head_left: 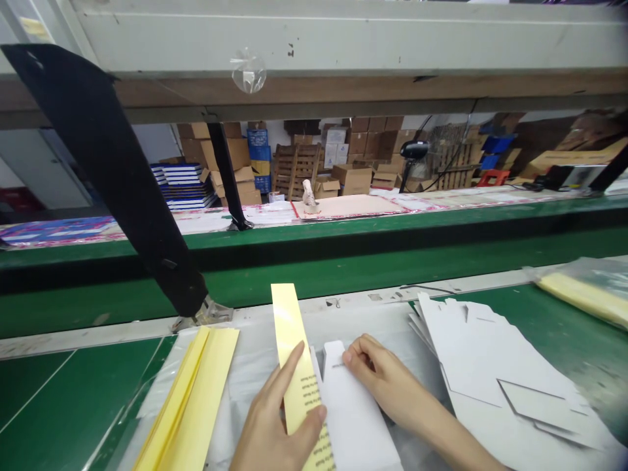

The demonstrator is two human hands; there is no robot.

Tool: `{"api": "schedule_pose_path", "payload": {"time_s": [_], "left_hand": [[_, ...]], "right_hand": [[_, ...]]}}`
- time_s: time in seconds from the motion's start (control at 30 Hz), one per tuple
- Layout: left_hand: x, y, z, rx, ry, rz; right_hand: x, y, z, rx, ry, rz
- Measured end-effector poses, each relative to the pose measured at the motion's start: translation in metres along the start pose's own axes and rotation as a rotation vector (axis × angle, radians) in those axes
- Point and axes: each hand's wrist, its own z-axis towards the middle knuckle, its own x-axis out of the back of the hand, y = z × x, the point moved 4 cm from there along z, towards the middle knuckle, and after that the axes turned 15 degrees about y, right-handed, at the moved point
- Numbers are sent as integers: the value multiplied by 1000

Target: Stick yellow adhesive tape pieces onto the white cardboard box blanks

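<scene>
Near the bottom centre, my left hand (287, 412) holds a long yellow printed strip (289, 327) between thumb and fingers. The strip stands tilted and overlaps the left edge of a white folded card piece (356, 418). At that piece's upper end, my right hand (375, 366) has its fingers closed in a pinch near a small line of print; what lies between the fingertips is too small to make out. More yellow strips (210, 386) lie to the left. A fanned stack of flat white cut-out sheets (495, 360) is on the right.
A dark slanted post (122, 176) stands at the left of the green bench (39, 386). Behind runs a raised green ledge (343, 268). A clear plastic bag with yellow material (583, 294) lies far right. Cardboard boxes (356, 178) are stacked in the background.
</scene>
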Motion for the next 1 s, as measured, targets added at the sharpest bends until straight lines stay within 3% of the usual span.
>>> {"api": "schedule_pose_path", "payload": {"time_s": [0.27, 0.4, 0.5, 0.6, 0.83, 1.0], "left_hand": [[1, 3, -1, 3, 24, -18], [2, 5, 0, -5, 57, -4], [1, 4, 0, 5, 51, -16], [1, 3, 0, -1, 62, 1], [0, -2, 2, -26, 90, 4], [4, 2, 2, 44, 107, -117]], "right_hand": [[-1, -6, -3, 45, 71, -85], [5, -8, -4, 125, 181, -222], [11, -6, -2, 74, 242, -286], [8, -1, -1, 10, 212, -279], [0, 1, 0, 103, 54, -58], [7, -6, -3, 110, 140, -116]]}}
